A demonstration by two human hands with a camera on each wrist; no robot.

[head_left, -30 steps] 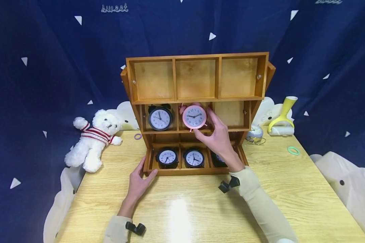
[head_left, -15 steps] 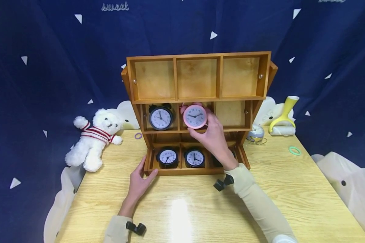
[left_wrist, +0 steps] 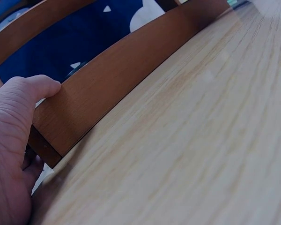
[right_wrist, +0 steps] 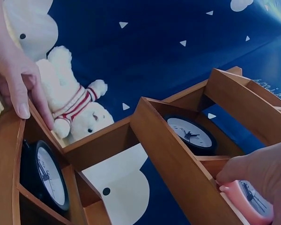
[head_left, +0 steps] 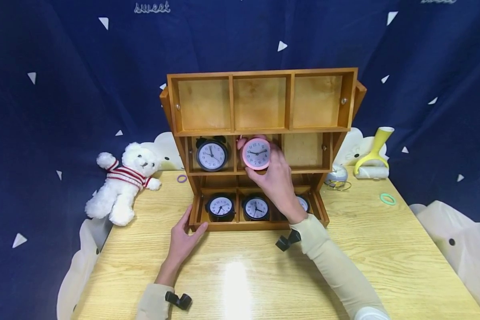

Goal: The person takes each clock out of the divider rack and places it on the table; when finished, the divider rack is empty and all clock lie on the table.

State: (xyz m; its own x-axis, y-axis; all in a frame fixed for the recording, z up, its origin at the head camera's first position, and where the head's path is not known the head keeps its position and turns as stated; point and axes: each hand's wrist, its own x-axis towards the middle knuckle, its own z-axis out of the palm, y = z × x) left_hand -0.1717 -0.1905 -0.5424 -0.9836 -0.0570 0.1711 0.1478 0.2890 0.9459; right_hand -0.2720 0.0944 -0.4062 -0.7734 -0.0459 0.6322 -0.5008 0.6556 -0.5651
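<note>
A tiered wooden shelf (head_left: 262,226) stands on the table. My right hand (head_left: 275,178) holds a pink twin-bell alarm clock (head_left: 256,154) within the middle tier's centre compartment, thumb at its lower edge and fingers along its right side. The pink clock also shows in the right wrist view (right_wrist: 247,201), partly covered by the hand. My left hand (head_left: 182,235) grips the shelf's lower left front corner, its thumb over the front board (left_wrist: 107,79). A black alarm clock (head_left: 212,155) sits in the compartment left of the pink one.
Several black clocks (head_left: 221,207) sit in the bottom tier, the right one partly behind my right arm. A white teddy bear (head_left: 124,184) leans at the left. On the right are a yellow-handled lint roller (head_left: 372,155), a green ring (head_left: 387,198) and a rounded pale object (head_left: 338,173).
The pink clock has gone slightly deeper into its compartment, and my right hand and forearm have shifted a little left. My left hand has stayed on the shelf corner.
</note>
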